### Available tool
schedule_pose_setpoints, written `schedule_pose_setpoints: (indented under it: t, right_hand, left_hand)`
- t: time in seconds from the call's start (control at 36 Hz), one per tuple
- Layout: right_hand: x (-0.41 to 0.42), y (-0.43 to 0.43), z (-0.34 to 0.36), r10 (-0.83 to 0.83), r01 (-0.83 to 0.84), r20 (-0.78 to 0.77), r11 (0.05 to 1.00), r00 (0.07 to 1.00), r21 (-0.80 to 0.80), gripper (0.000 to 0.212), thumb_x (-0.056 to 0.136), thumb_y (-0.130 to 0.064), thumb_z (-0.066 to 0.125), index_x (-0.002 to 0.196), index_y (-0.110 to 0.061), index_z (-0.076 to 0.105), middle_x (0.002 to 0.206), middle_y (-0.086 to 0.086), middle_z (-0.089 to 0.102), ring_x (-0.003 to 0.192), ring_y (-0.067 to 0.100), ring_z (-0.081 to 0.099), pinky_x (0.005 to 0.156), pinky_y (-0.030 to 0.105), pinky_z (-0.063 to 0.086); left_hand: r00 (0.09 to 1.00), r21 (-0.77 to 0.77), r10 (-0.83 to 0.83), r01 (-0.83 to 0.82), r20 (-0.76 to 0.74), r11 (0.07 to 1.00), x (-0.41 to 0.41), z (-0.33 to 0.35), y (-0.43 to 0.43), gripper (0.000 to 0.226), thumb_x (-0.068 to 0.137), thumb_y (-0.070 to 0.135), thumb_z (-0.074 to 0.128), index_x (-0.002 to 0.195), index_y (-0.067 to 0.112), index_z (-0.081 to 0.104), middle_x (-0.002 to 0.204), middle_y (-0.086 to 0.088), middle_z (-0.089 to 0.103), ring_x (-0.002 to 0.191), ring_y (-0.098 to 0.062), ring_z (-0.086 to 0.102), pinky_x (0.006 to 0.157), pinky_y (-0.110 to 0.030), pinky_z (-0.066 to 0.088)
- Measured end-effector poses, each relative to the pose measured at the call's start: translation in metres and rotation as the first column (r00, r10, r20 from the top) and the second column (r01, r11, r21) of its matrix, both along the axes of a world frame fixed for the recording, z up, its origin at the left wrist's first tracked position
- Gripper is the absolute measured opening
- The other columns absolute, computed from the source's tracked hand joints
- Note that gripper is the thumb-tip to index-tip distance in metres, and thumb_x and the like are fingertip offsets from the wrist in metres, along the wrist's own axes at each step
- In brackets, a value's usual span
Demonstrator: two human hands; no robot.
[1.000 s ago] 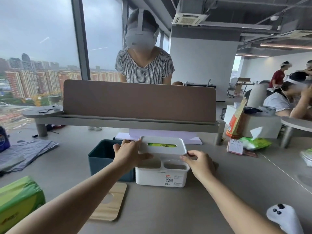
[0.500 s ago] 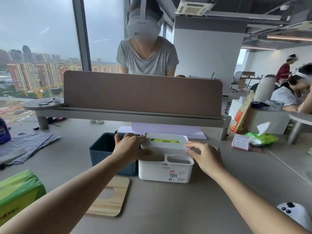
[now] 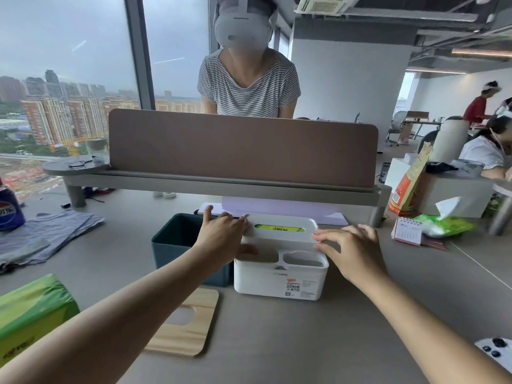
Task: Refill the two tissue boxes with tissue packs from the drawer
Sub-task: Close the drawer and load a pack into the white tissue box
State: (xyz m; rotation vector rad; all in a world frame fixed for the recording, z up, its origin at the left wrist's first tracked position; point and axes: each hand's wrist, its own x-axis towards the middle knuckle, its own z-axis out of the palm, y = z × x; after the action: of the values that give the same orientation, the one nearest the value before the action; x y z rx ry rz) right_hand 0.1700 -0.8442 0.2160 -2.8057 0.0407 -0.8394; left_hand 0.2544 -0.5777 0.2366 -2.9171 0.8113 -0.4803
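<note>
A white tissue box stands mid-table with two front compartments. Its white lid lies on top, and a green tissue pack shows through the slot. My left hand grips the lid's left end, thumb under its edge. My right hand touches the lid's right end with spread fingers. A dark teal tissue box stands open on the left, touching the white one. Its wooden lid lies flat in front. A green tissue pack lies at the lower left.
A brown divider on a grey shelf runs across behind the boxes, with a person beyond it. Grey cloth and a blue can lie left. A small calendar, an opened tissue pack and a white controller are on the right.
My right hand rose from the table beside the box to the lid's right end. The lid settled lower over the white box. The view moved closer.
</note>
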Motion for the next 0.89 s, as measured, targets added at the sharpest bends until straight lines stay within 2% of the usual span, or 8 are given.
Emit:
schedule_pose_setpoints:
  t: [0.22,0.33,0.39,0.44,0.5,0.61,0.69,0.89]
  right_hand:
    - [0.0,0.0,-0.004,0.027,-0.025,0.056,0.999,0.998,-0.028,0.018,0.079,-0.042,0.072,0.097,-0.038,0.074,0.107,-0.021,0.071,0.097,0.012,0.064,0.098,0.032,0.025]
    - [-0.001,0.003,-0.001,0.022,-0.02,0.023,0.998,1.0,-0.055,0.019,0.082,-0.038,0.071,0.1,-0.035,0.073,0.11,-0.019,0.071,0.1,0.012,0.064,0.101,0.036,0.03]
    - [-0.002,0.003,0.0,0.038,-0.037,0.007,0.998,0.999,-0.042,0.02,0.083,-0.036,0.07,0.102,-0.034,0.072,0.113,-0.019,0.07,0.103,0.013,0.064,0.099,0.037,0.036]
    - [-0.004,0.003,-0.001,0.071,-0.071,0.01,0.997,0.997,0.001,0.021,0.085,-0.038,0.067,0.105,-0.033,0.072,0.115,-0.018,0.07,0.103,0.015,0.065,0.096,0.037,0.042]
    - [-0.006,0.004,0.0,0.103,-0.101,-0.022,0.992,0.994,0.073,0.032,0.087,-0.05,0.056,0.11,-0.033,0.07,0.122,-0.018,0.066,0.11,0.013,0.063,0.098,0.037,0.043]
    - [-0.013,0.001,0.003,0.167,-0.152,-0.185,0.984,0.969,0.092,0.076,0.067,-0.087,0.038,0.128,-0.044,0.054,0.144,-0.021,0.046,0.131,0.006,0.045,0.108,0.033,0.028]
    - [-0.017,-0.001,0.005,0.193,-0.175,-0.266,0.98,0.944,0.09,0.092,0.056,-0.092,0.046,0.137,-0.049,0.042,0.152,-0.022,0.033,0.138,0.005,0.034,0.112,0.034,0.024]
    - [-0.018,0.001,0.004,0.231,-0.194,-0.265,0.968,0.936,0.16,0.083,0.062,-0.071,0.069,0.137,-0.048,0.041,0.153,-0.022,0.03,0.138,0.006,0.033,0.114,0.037,0.027]
  left_hand:
    - [1.0,0.027,0.004,-0.005,0.015,1.0,-0.001,-0.003,-0.003,0.081,0.082,0.072,0.045,0.141,0.017,0.04,0.123,0.0,0.064,0.121,-0.021,0.054,0.114,-0.056,0.009]
    - [0.999,0.002,-0.049,0.049,-0.001,0.999,-0.001,0.0,0.0,0.074,0.085,0.068,0.045,0.141,0.019,0.041,0.14,0.001,0.053,0.135,-0.02,0.042,0.115,-0.052,0.008]
    - [0.988,-0.05,-0.154,0.154,-0.01,0.987,-0.005,0.003,0.001,0.064,0.09,0.06,0.045,0.143,0.024,0.043,0.152,0.0,0.04,0.144,-0.019,0.028,0.117,-0.045,0.013]
    - [0.963,-0.217,-0.264,0.246,-0.06,0.945,-0.012,0.005,0.001,0.056,0.091,0.052,0.05,0.141,0.029,0.046,0.153,0.002,0.037,0.144,-0.017,0.029,0.117,-0.036,0.022]
    - [0.942,-0.34,-0.309,0.249,-0.135,0.907,-0.019,0.005,0.004,0.054,0.087,0.053,0.057,0.138,0.035,0.049,0.148,0.008,0.043,0.137,-0.014,0.042,0.113,-0.033,0.033]
    - [0.942,-0.323,-0.292,0.228,-0.166,0.919,-0.025,0.004,0.005,0.06,0.081,0.058,0.063,0.137,0.039,0.049,0.141,0.016,0.05,0.121,-0.018,0.058,0.102,-0.031,0.044]
    - [0.937,-0.315,-0.277,0.202,-0.214,0.927,-0.024,0.008,0.005,0.075,0.071,0.064,0.067,0.138,0.038,0.047,0.139,0.014,0.054,0.115,-0.018,0.06,0.094,-0.028,0.046]
    - [0.934,-0.306,-0.26,0.179,-0.246,0.935,-0.028,0.01,0.005,0.081,0.067,0.058,0.074,0.139,0.032,0.048,0.142,0.012,0.051,0.127,-0.016,0.052,0.104,-0.029,0.041]
